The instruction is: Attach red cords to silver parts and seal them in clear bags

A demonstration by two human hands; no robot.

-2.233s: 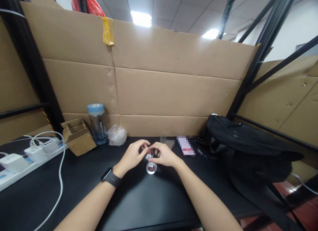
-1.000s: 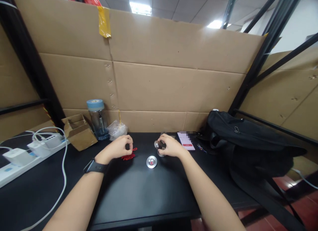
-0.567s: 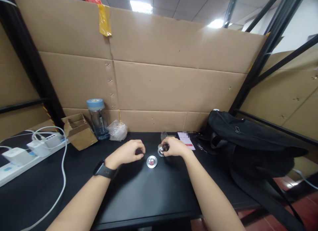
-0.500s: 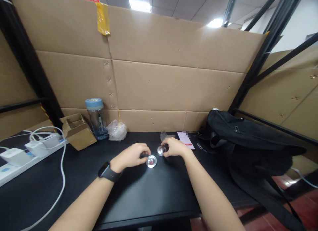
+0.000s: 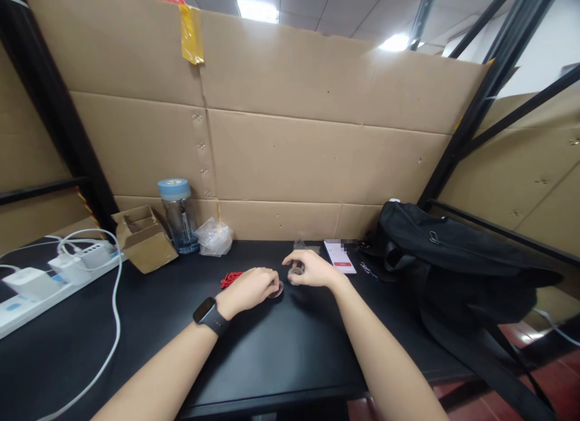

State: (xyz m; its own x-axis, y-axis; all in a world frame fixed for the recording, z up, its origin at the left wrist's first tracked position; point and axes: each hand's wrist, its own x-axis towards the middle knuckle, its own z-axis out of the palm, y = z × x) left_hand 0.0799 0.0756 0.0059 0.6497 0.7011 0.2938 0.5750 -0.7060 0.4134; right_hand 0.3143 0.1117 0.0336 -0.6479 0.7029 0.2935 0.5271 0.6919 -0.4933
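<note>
My left hand [image 5: 256, 287], with a dark watch [image 5: 211, 315] on its wrist, is over the table. Its fingers are curled down onto a small round silvery disc [image 5: 277, 292], most of which they cover. Just to the right, my right hand [image 5: 313, 268] has its thumb and fingers around a second round silvery disc [image 5: 296, 272], low over the table. The two discs are a short way apart. Beyond the left hand lies a bundle of red cord [image 5: 230, 279], partly hidden by that hand.
Behind stand an open cardboard box [image 5: 147, 243], a blue-lidded bottle [image 5: 176, 218] and crumpled clear plastic [image 5: 215, 237]. A phone [image 5: 339, 257] lies behind the right hand. A black bag [image 5: 453, 258] fills the right side; a power strip [image 5: 54, 288] with white cables runs along the left.
The left hand has turned palm-down over its disc, hiding more of it. The red cord has come into sight behind it. The right hand's index finger has lifted and stretched leftward.
</note>
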